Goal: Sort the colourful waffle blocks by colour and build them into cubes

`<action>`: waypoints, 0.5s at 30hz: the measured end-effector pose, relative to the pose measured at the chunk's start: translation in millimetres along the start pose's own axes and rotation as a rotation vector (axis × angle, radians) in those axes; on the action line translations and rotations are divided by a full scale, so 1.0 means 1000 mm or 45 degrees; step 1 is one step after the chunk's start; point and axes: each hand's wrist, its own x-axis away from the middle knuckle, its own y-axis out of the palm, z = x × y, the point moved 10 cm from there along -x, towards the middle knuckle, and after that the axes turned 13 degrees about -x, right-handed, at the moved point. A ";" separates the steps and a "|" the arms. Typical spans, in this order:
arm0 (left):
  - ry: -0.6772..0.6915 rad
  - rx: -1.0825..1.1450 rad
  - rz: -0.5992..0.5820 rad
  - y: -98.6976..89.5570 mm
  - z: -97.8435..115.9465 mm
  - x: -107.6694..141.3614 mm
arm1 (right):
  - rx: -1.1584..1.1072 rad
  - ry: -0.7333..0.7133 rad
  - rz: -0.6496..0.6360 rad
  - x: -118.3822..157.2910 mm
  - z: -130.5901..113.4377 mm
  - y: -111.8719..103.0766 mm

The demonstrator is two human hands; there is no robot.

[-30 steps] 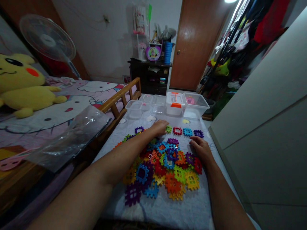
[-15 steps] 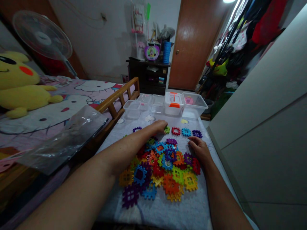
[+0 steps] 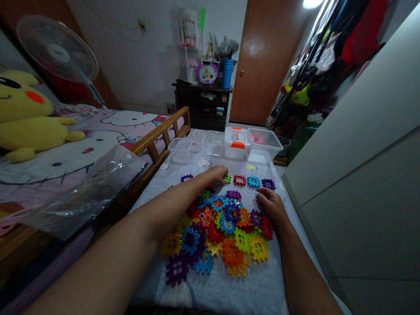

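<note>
colourful plastic waffle-block tiles [image 3: 226, 223] lie heaped, square and notched.

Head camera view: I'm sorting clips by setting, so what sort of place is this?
Most likely a bedroom in a home: there's a bed with a Hello Kitty cover, a big yellow plush toy, and hanging clothes.

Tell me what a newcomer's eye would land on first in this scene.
A heap of bright interlocking plastic building pieces fills the middle of the view, with the left hand at its far side and the right hand at its right edge. A big yellow Pikachu plush sits on the bed to the left, and clear plastic boxes stand beyond the hands.
</note>
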 end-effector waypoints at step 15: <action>-0.013 -0.030 0.029 -0.004 0.001 -0.004 | 0.005 0.032 0.000 -0.001 0.004 0.000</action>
